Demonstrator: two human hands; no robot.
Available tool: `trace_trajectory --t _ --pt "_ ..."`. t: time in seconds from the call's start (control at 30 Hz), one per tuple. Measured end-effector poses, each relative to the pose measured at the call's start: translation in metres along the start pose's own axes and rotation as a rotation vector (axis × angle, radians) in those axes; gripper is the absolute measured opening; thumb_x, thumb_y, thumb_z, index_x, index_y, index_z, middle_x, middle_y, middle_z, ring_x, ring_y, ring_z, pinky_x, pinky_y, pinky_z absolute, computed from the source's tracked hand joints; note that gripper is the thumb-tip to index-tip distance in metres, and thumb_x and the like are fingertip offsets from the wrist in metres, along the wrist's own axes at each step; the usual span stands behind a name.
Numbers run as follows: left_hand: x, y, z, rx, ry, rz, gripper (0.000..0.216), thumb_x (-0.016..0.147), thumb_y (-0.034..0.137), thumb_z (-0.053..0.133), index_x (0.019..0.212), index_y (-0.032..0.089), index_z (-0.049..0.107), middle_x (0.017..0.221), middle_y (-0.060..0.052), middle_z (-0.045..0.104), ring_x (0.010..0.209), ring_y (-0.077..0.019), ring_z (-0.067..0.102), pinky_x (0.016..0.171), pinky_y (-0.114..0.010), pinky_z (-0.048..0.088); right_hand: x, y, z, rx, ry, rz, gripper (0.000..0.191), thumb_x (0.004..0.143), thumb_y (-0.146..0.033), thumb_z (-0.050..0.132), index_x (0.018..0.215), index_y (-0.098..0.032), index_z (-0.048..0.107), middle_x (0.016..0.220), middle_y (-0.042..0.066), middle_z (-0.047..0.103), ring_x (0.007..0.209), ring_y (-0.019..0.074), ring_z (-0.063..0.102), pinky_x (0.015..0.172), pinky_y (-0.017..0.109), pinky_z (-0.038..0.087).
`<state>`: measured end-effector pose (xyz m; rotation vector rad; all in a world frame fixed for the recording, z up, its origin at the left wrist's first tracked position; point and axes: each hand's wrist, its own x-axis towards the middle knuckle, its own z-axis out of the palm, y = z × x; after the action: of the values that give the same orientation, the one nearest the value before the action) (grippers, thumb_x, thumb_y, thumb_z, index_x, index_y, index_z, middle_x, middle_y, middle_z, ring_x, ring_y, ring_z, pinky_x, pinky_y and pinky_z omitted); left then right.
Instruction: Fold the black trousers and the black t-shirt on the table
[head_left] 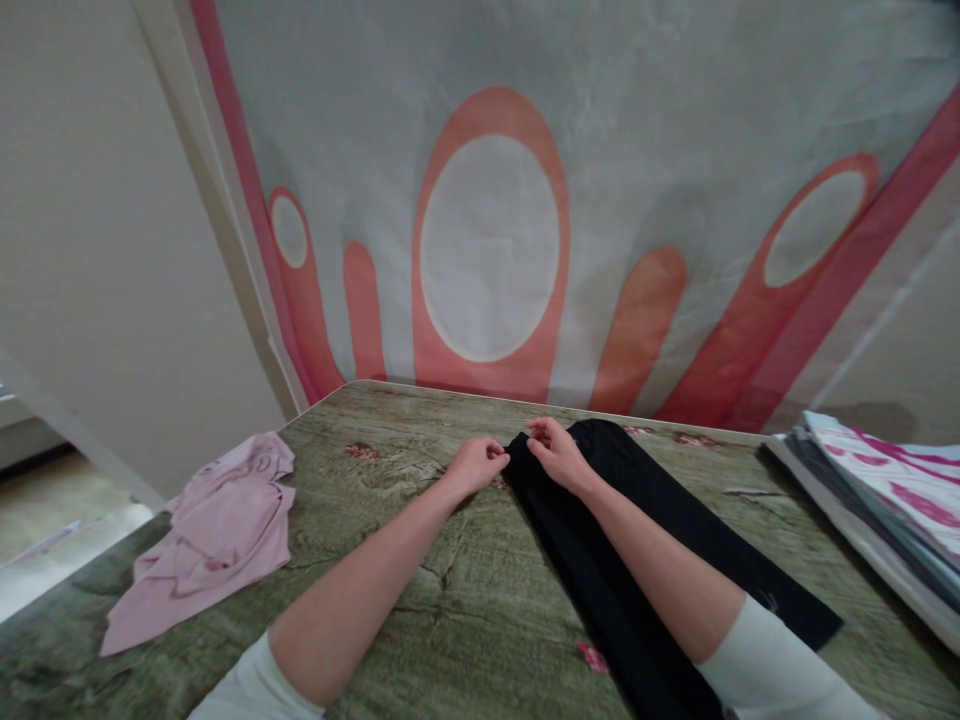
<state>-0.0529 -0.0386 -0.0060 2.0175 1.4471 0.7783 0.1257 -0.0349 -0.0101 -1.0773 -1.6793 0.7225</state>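
Observation:
A pair of black trousers [660, 500] lies lengthwise on the wood-patterned table, its waist end away from me and its legs running toward me, spread apart. My left hand [478, 465] pinches the left corner of the waist between thumb and fingers. Just to the right, my right hand [556, 450] is over the same waist edge, its fingers bent and a gap showing between thumb and forefinger. My right forearm crosses above the trousers and hides part of them.
On the left of the wood-patterned table [427, 610] lies a crumpled pink garment [217, 530]. A stack of folded clothes [892, 490] sits at the right edge. Behind the table hangs a grey sheet [645, 130] with red-orange shapes.

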Motion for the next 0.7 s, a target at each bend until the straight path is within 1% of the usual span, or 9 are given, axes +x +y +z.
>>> trace_trajectory --t 0.07,0.17,0.23,0.33,0.4,0.5,0.6,0.7 --pt "0.000 0.001 0.000 -0.039 -0.018 0.030 0.026 0.073 0.030 0.052 0.082 0.010 0.066 0.067 -0.005 0.064 0.055 -0.0138 0.057 0.053 -0.022 0.041 0.001 -0.001 -0.001 0.036 0.006 0.007 0.026 0.074 -0.026 0.048 0.099 -0.018 0.049 0.079 0.000 0.051 0.068 0.0130 0.051 0.063 0.026 0.044" --pt "0.001 0.002 0.002 -0.113 -0.039 0.030 0.024 0.072 0.026 0.049 0.079 0.009 0.065 0.064 -0.003 0.063 0.052 -0.0125 0.055 0.051 -0.022 0.041 0.002 0.000 -0.001 0.087 0.015 0.015 0.025 0.073 -0.027 0.049 0.096 -0.019 0.049 0.080 0.000 0.051 0.071 0.0131 0.051 0.065 0.026 0.043" --pt "0.003 0.002 0.002 -0.145 -0.025 0.032 0.022 0.071 0.024 0.049 0.076 0.009 0.065 0.064 -0.003 0.063 0.054 -0.0123 0.055 0.053 -0.022 0.041 0.003 0.002 0.000 0.120 0.019 0.021 0.025 0.072 -0.027 0.050 0.096 -0.019 0.049 0.079 -0.001 0.051 0.071 0.0131 0.050 0.066 0.026 0.042" --pt "0.004 0.003 -0.002 -0.156 0.024 0.046 0.020 0.069 0.023 0.051 0.072 0.010 0.065 0.066 -0.004 0.064 0.061 -0.0133 0.056 0.057 -0.022 0.042 0.003 0.006 0.001 0.164 0.015 0.034 0.025 0.071 -0.027 0.051 0.095 -0.019 0.049 0.077 -0.002 0.050 0.068 0.0125 0.049 0.064 0.026 0.040" --pt "0.004 0.006 -0.006 -0.176 0.025 0.016 0.019 0.068 0.024 0.053 0.070 0.010 0.065 0.065 -0.004 0.064 0.062 -0.0134 0.056 0.058 -0.021 0.041 0.002 0.008 0.001 0.187 0.010 0.044 0.024 0.071 -0.027 0.052 0.093 -0.019 0.049 0.075 -0.003 0.049 0.066 0.0120 0.048 0.062 0.026 0.039" --pt "0.000 0.012 -0.011 -0.249 -0.048 -0.049 0.023 0.071 0.028 0.054 0.068 0.009 0.066 0.060 -0.004 0.063 0.056 -0.0119 0.053 0.053 -0.021 0.039 0.002 0.009 0.001 0.218 0.009 0.057 0.021 0.071 -0.026 0.052 0.091 -0.020 0.049 0.074 -0.003 0.049 0.066 0.0120 0.047 0.062 0.025 0.038" --pt "-0.003 0.017 -0.011 -0.310 -0.116 -0.065 0.026 0.071 0.032 0.055 0.069 0.008 0.067 0.060 -0.004 0.062 0.051 -0.0106 0.050 0.048 -0.020 0.037 0.002 0.011 0.000 0.253 0.003 0.065 0.021 0.071 -0.026 0.053 0.090 -0.021 0.049 0.076 -0.004 0.051 0.068 0.0122 0.047 0.065 0.025 0.037" --pt "-0.003 0.016 -0.009 -0.344 -0.101 -0.028 0.026 0.071 0.032 0.057 0.072 0.008 0.067 0.065 -0.005 0.063 0.055 -0.0114 0.051 0.050 -0.021 0.039 0.003 0.011 -0.001 0.289 -0.005 0.075 0.021 0.071 -0.027 0.054 0.091 -0.021 0.049 0.075 -0.004 0.051 0.068 0.0122 0.048 0.065 0.025 0.037"
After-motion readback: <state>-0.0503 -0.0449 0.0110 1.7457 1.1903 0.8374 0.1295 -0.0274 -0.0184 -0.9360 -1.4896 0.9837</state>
